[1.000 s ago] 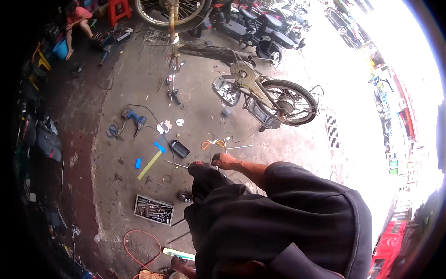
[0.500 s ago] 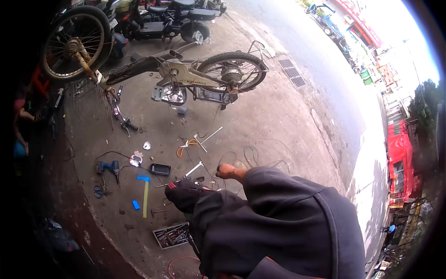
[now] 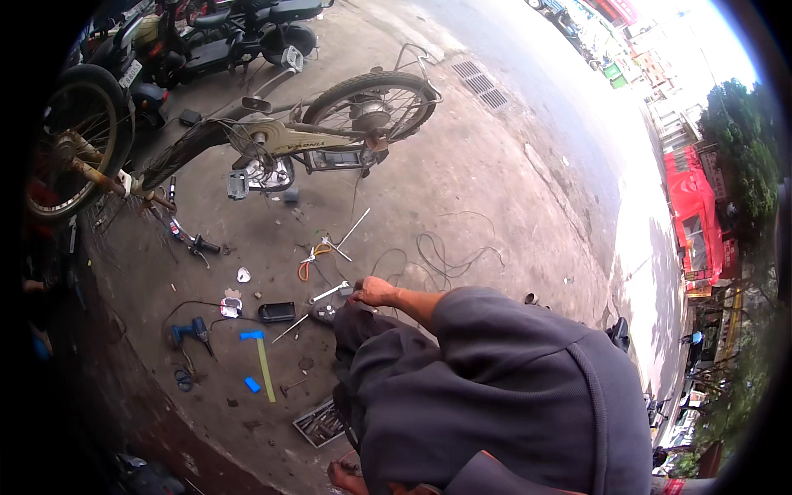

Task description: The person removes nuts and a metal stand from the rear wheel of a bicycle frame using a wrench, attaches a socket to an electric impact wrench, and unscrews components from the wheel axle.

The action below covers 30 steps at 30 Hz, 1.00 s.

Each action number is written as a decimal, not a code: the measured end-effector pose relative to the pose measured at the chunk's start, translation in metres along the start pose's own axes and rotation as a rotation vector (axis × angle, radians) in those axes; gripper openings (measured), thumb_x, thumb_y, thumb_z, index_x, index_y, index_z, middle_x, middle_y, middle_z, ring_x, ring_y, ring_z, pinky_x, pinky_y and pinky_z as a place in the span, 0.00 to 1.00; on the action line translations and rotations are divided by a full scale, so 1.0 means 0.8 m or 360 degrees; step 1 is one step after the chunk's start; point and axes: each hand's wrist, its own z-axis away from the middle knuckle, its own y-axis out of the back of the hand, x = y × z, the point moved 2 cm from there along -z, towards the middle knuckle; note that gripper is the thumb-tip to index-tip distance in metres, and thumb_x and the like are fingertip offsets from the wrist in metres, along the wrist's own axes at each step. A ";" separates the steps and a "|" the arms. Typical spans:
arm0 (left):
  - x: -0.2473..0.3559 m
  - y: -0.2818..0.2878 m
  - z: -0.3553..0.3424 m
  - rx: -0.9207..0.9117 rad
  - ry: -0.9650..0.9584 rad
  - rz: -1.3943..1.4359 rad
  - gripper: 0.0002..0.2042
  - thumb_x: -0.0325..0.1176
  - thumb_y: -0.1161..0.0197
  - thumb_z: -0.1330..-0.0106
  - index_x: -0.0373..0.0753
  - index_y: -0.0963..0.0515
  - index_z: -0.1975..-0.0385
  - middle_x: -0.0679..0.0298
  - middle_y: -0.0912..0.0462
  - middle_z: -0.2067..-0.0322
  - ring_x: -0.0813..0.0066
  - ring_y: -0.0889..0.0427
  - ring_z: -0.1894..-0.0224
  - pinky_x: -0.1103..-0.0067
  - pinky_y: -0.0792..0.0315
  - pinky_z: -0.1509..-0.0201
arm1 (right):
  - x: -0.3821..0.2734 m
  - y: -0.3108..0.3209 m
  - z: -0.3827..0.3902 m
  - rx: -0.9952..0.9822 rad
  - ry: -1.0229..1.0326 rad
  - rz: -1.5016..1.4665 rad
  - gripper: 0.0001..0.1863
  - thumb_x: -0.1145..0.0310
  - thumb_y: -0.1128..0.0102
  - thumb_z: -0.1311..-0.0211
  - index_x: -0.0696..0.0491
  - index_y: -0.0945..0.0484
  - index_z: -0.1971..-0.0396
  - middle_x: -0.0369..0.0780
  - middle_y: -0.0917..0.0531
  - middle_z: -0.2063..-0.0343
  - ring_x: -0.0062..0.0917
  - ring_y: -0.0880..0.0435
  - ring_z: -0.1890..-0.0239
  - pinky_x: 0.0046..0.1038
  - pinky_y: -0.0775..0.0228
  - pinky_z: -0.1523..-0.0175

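Note:
My right hand [image 3: 373, 291] is low over the ground in front of my dark clothing. Its fingers are closed, and what they hold is too small to make out. A silver wrench [image 3: 332, 292] lies just left of those fingers, with a thin rod [image 3: 290, 328] below it. At the bottom edge shows part of my left hand [image 3: 346, 477], near the metal tray of tools [image 3: 299, 429]; its fingers are unclear. Farther off lie an orange-handled tool [image 3: 305, 268] and a T-shaped metal tool [image 3: 353, 228]. An electric bicycle [image 3: 285, 142] stands upside down beyond them.
Left of my hands lie a blue power drill [image 3: 195, 330], a black case [image 3: 276, 312], a yellow-green strip [image 3: 266, 371] and scissors [image 3: 184, 379]. Loose cable [image 3: 450, 268] curls beyond my right forearm. Parked scooters [image 3: 239, 37] stand at the back left, near a drain grate [image 3: 480, 84].
My right hand has drawn left toward the wrench, and more of its forearm shows. My left hand has appeared at the bottom edge. The view has shifted, moving the bicycle left and up.

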 end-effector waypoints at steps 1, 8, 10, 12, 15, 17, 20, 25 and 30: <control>0.005 -0.005 -0.003 -0.0023 -0.0022 -0.0005 0.09 0.34 0.47 0.44 0.36 0.32 0.78 0.63 0.33 0.84 0.75 0.35 0.86 0.78 0.39 0.84 | -0.008 0.006 -0.001 -0.0020 0.0160 0.0080 0.18 0.59 0.48 0.49 0.57 0.22 0.66 0.52 0.21 0.65 0.44 0.23 0.59 0.38 0.32 0.55; 0.018 -0.028 -0.012 -0.0305 -0.0558 -0.0154 0.08 0.34 0.48 0.43 0.35 0.32 0.77 0.63 0.32 0.83 0.74 0.35 0.86 0.78 0.39 0.84 | 0.013 0.014 -0.009 0.0107 -0.0028 -0.0034 0.18 0.58 0.48 0.48 0.58 0.23 0.65 0.51 0.21 0.65 0.44 0.23 0.59 0.38 0.32 0.54; 0.004 -0.016 -0.018 -0.0242 -0.0337 -0.0107 0.08 0.34 0.48 0.44 0.35 0.32 0.78 0.63 0.33 0.84 0.74 0.35 0.86 0.78 0.40 0.84 | 0.018 0.010 0.008 0.0118 -0.0048 -0.0039 0.19 0.58 0.48 0.48 0.58 0.23 0.65 0.51 0.20 0.66 0.43 0.23 0.59 0.38 0.32 0.54; -0.012 -0.003 -0.019 -0.0203 -0.0179 -0.0089 0.09 0.34 0.48 0.44 0.35 0.33 0.79 0.64 0.33 0.84 0.74 0.35 0.86 0.77 0.40 0.84 | 0.036 0.001 0.023 0.0140 -0.0067 -0.0050 0.19 0.58 0.48 0.49 0.58 0.23 0.64 0.51 0.20 0.66 0.43 0.22 0.59 0.37 0.32 0.54; -0.031 0.012 -0.021 -0.0193 -0.0116 -0.0102 0.09 0.34 0.47 0.44 0.36 0.33 0.81 0.64 0.34 0.84 0.75 0.35 0.85 0.77 0.40 0.83 | 0.068 -0.022 0.047 0.0056 -0.0080 0.0048 0.19 0.57 0.48 0.50 0.58 0.22 0.67 0.51 0.20 0.67 0.43 0.22 0.60 0.37 0.31 0.54; -0.040 0.021 -0.020 -0.0174 -0.0114 -0.0106 0.10 0.34 0.47 0.44 0.36 0.34 0.82 0.65 0.35 0.85 0.75 0.35 0.85 0.77 0.40 0.83 | 0.070 -0.025 0.078 0.0032 -0.0085 0.0060 0.19 0.57 0.48 0.50 0.58 0.22 0.67 0.51 0.20 0.66 0.43 0.22 0.60 0.37 0.31 0.55; -0.051 0.032 -0.024 -0.0180 -0.0129 -0.0116 0.10 0.34 0.47 0.45 0.36 0.34 0.83 0.65 0.36 0.85 0.75 0.36 0.85 0.77 0.40 0.82 | 0.082 -0.030 0.111 -0.0067 -0.0139 0.0245 0.19 0.57 0.48 0.50 0.58 0.21 0.66 0.51 0.20 0.66 0.42 0.22 0.59 0.37 0.31 0.55; -0.070 0.044 -0.046 -0.0233 -0.0285 -0.0135 0.12 0.34 0.46 0.45 0.36 0.35 0.86 0.67 0.37 0.86 0.75 0.36 0.84 0.77 0.41 0.81 | 0.114 -0.051 0.138 0.0060 -0.0264 -0.0009 0.21 0.56 0.47 0.51 0.58 0.21 0.65 0.51 0.20 0.66 0.42 0.22 0.59 0.37 0.31 0.54; -0.048 0.027 -0.034 -0.0289 -0.0208 0.0037 0.13 0.35 0.46 0.45 0.36 0.35 0.87 0.67 0.38 0.86 0.75 0.36 0.84 0.77 0.42 0.80 | 0.119 -0.041 0.158 0.0112 -0.0035 0.0118 0.21 0.55 0.47 0.50 0.58 0.21 0.65 0.51 0.20 0.65 0.42 0.22 0.59 0.37 0.31 0.54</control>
